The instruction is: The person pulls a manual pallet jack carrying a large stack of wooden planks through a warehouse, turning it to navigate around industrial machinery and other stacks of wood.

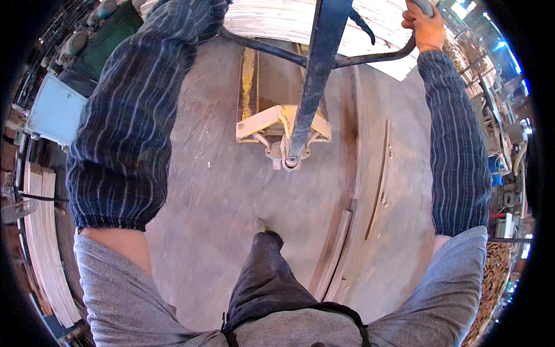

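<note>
My right hand (428, 29) is closed round the right grip of a pallet jack's handle (376, 58), near the top edge. My left arm (133, 104), in a dark striped sleeve, stretches up toward the handle's left side; that hand lies beyond the top edge. A dark steel tow bar (315, 75) slants down between the arms to the yellow pallet jack (278, 118), worn and scraped. A dark curved lever (363, 28) hangs beside the bar. Behind the handle lies a broad stack of pale thin wood sheets (266, 20).
Long wood strips (332, 254) lie on the concrete floor (208, 191) right of my leg, with a thinner strip (378, 179) farther right. At left are a pale blue box-like cabinet (56, 110), a green machine (110, 43) and stacked boards (46, 243). Piled wood (494, 272) lines the right.
</note>
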A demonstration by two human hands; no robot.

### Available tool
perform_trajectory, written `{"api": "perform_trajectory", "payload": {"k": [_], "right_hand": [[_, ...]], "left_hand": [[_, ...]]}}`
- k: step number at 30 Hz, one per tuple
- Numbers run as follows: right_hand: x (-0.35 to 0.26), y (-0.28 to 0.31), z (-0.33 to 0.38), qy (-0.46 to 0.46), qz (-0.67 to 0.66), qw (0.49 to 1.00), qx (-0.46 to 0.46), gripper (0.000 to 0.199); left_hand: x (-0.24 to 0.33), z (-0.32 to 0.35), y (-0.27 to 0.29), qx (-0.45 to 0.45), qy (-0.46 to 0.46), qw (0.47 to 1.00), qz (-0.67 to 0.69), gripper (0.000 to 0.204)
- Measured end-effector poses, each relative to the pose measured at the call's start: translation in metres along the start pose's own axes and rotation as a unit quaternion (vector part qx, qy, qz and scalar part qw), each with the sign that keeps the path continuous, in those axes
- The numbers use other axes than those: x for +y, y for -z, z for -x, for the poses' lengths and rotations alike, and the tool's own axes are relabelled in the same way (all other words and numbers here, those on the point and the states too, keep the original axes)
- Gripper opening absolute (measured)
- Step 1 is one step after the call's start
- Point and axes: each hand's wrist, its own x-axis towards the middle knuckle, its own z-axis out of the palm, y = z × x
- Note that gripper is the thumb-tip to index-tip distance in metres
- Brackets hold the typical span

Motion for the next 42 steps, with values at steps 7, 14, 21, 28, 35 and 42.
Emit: {"api": "perform_trajectory", "payload": {"k": [7, 14, 21, 28, 35, 42], "right_hand": [[0.040, -0.044, -0.050, 0.025, 0.143, 0.989, -0.021, 0.013], [0.101, -0.114, -0.092, -0.067, 0.002, 0.997, 0.048, 0.029], [0.188, -0.196, -0.158, -0.107, -0.180, 0.974, -0.086, 0.031], [0.266, -0.270, -0.204, -0.157, -0.323, 0.924, -0.128, 0.028], [0.250, -0.364, -0.220, -0.109, 0.039, 0.993, 0.026, 0.049], [0.290, -0.391, -0.274, -0.139, 0.111, 0.982, 0.063, 0.024]], "left_hand": [[-0.005, -0.019, -0.029, -0.008, -0.017, 1.000, 0.005, 0.026], [-0.009, -0.014, -0.058, -0.090, 0.032, 0.995, -0.011, 0.025], [-0.048, -0.017, -0.134, -0.052, 0.027, 0.992, -0.111, 0.026], [-0.164, -0.035, -0.245, -0.078, 0.050, 0.994, -0.057, 0.032], [-0.237, -0.082, -0.305, -0.101, 0.087, 0.991, -0.024, 0.037], [-0.295, -0.124, -0.404, -0.048, 0.012, 0.999, -0.009, 0.032]]}}
